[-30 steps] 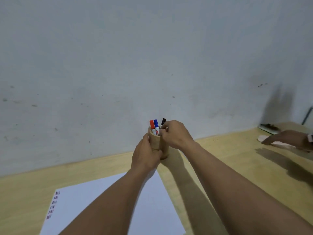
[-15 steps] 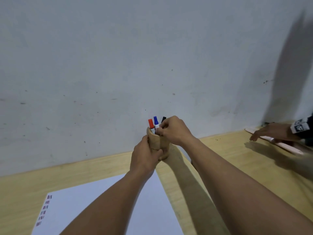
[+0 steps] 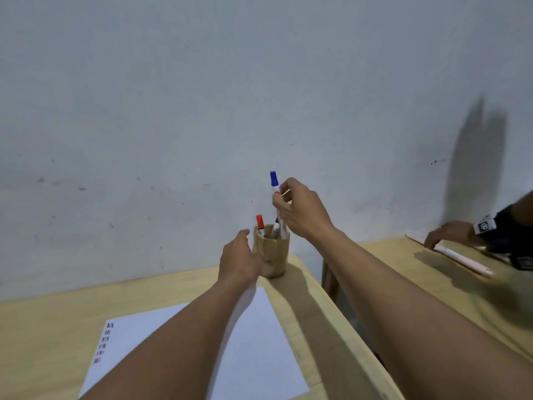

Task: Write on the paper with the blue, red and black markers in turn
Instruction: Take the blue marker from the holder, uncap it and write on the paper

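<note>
A wooden pen cup [image 3: 274, 254] stands at the far right corner of my table, near the wall. My right hand [image 3: 302, 212] pinches the blue marker [image 3: 274, 183] and holds it upright, lifted most of the way out of the cup. The red marker [image 3: 260, 222] leans inside the cup at its left. A dark-tipped marker [image 3: 276, 228] sits low in the cup, partly hidden by my fingers. My left hand [image 3: 240, 259] rests against the cup's left side with fingers loosely curved around it. A white paper [image 3: 259, 342] with small coloured marks on its left edge lies under my forearms.
The table's right edge [image 3: 340, 321] runs close to the cup, with a gap before a second wooden table [image 3: 403, 269]. There another person's hand [image 3: 450, 233] with a dark sleeve rests on a long white roll [image 3: 461, 259]. A plain wall stands behind.
My right hand has risen, pulling the blue marker up out of the cup. My left hand has loosened from a full grip on the cup to its side.
</note>
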`<state>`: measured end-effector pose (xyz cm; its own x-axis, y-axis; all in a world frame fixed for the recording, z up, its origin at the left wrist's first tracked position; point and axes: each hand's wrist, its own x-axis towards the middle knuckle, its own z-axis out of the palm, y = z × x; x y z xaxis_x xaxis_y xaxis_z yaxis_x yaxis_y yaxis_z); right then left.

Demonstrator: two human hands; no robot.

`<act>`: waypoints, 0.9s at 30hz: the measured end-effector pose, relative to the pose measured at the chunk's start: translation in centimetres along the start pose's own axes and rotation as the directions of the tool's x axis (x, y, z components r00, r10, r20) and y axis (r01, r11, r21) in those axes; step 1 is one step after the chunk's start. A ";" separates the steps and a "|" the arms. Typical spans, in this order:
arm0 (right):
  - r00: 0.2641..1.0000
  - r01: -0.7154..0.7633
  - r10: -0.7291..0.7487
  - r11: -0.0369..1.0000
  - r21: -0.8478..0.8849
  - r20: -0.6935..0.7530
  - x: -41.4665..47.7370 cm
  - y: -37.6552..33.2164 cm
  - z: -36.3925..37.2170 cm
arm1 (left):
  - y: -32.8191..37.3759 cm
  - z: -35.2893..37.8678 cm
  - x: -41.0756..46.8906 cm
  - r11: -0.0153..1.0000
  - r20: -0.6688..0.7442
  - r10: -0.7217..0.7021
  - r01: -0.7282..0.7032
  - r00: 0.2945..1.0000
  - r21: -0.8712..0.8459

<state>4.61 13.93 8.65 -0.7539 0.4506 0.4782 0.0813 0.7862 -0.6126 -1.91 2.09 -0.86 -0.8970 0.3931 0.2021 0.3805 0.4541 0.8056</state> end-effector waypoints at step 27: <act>0.905 -0.426 0.254 0.555 0.715 0.341 -11.6 -15.7 2.8 | 2.8 -20.6 -9.9 0.792 -0.141 -0.027 -0.065 0.990 -0.607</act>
<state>10.25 -4.81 10.92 -0.8841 0.4632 0.0621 -0.1000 -0.0576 -0.9933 3.46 -16.95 10.87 -0.9296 0.2642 0.2568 0.2231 -0.1509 0.9630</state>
